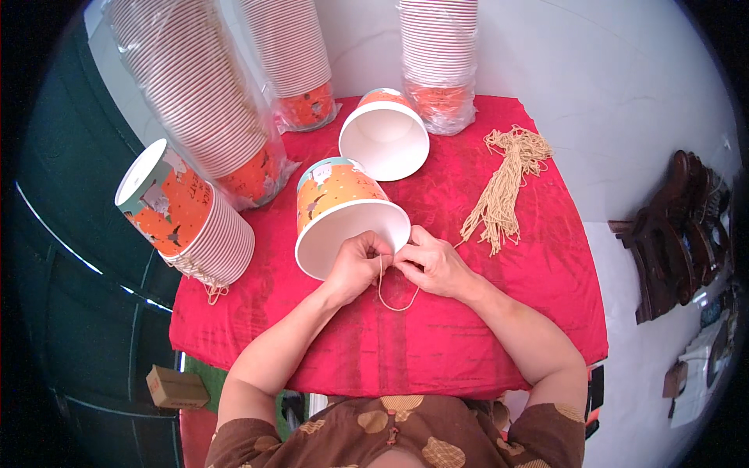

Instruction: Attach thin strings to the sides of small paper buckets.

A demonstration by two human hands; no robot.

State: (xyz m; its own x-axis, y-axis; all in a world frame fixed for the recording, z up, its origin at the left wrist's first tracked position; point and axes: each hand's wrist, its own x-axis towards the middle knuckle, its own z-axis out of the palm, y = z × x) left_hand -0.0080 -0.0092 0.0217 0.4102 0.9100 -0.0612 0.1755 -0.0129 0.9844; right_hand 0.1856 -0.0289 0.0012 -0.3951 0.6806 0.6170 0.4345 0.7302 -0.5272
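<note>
An orange paper bucket [343, 187] with a white inside lies tilted on the red cloth, its mouth toward me. At the right side of its rim, my left hand [360, 261] reaches over the mouth, thumb and fingers pinched on a thin tan string [399, 309]. The string hangs in a loop below both hands. Just outside the rim, my right hand [431, 263] is closed, fingertips at the bucket's edge with the string running to them. Whether the string passes through the bucket's wall is hidden by my fingers.
A second bucket [385, 140] lies behind. At left leans a nested bucket stack [207, 234] with strings hanging from it. Plastic-wrapped bucket stacks [195, 101] stand along the back. A bundle of tan strings [503, 191] lies right on the red tablecloth [538, 296].
</note>
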